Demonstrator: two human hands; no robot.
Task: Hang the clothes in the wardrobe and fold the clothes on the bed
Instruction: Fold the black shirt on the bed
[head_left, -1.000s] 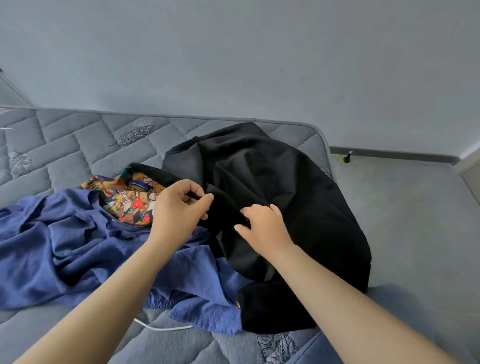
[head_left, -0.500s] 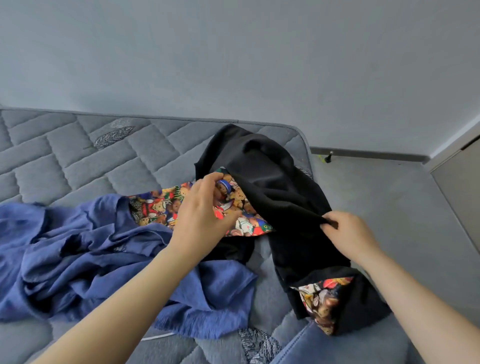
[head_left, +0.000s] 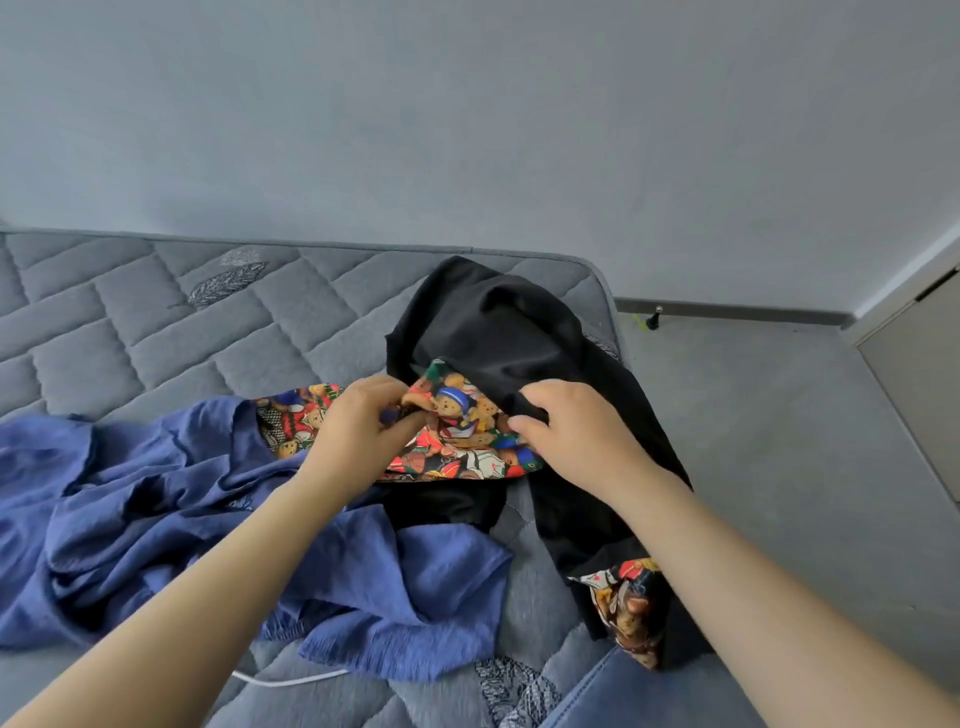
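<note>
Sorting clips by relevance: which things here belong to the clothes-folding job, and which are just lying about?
Part of the job:
- black bear-print garment, pinched by the left hand and gripped by the right hand
- blue garment
- mattress

Just lying about:
- white cable
- doorstop on the floor

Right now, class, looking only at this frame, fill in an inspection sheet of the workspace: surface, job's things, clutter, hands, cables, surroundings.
Surface: grey quilted mattress, no sheet on it.
Job's things: black garment with bear-print lining, crumpled; blue garment, crumpled to its left.
Clutter: nothing seen.
Hands: left hand pinches the lining; right hand grips the black fabric.
Cables: white cable at the blue garment's near edge.
Surroundings: grey wall, grey floor, door stop by the skirting.
</note>
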